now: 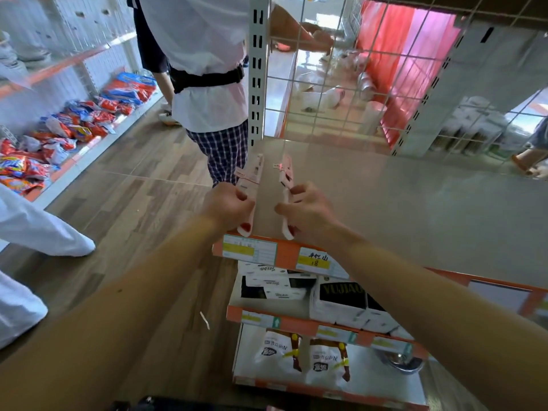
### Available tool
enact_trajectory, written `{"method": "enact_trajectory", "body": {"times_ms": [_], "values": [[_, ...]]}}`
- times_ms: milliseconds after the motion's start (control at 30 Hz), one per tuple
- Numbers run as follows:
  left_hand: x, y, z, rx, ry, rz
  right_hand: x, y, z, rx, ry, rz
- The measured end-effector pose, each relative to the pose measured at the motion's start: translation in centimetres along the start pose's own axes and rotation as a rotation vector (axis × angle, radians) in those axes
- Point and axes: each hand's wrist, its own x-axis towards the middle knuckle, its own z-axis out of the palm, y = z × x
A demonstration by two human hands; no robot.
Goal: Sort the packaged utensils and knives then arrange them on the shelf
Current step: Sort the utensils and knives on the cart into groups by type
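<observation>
The left hand (229, 207) curls its fingers tight round one long, thin pink-and-white plastic pack (254, 173). The right hand (305, 213) curls the same way round a second pack (286, 173) just like it, and each pack sticks out past the knuckles, over the flat grey metal shelf (385, 203) with the orange front edge below both hands. I think the job now is to lay them down: point both packs the same way, lower them flat just in front of the fingers, side by side but not crossing, and let go only once they touch the shelf.
</observation>
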Motion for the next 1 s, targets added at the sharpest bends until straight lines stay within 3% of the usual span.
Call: {"method": "enact_trajectory", "body": {"times_ms": [267, 667, 833, 1000], "values": [[0.4, -0.2, -0.1, 0.186, 0.016, 0.153, 0.0, 0.0, 1.3, -0.178, 0.019, -0.166], [0.9, -0.3, 0.5, 0.207, 0.071, 0.216, -0.3, 0.3, 0.4, -0.126, 0.131, -0.226], [0.9, -0.2, 0.5, 0.201, 0.038, 0.222, -0.3, -0.1, 1.4, -0.019, 0.093, -0.193], [0.8, -0.3, 0.4, 0.189, 0.019, 0.236, -0.3, 0.4, 1.7, -0.142, 0.013, -0.232]]}}
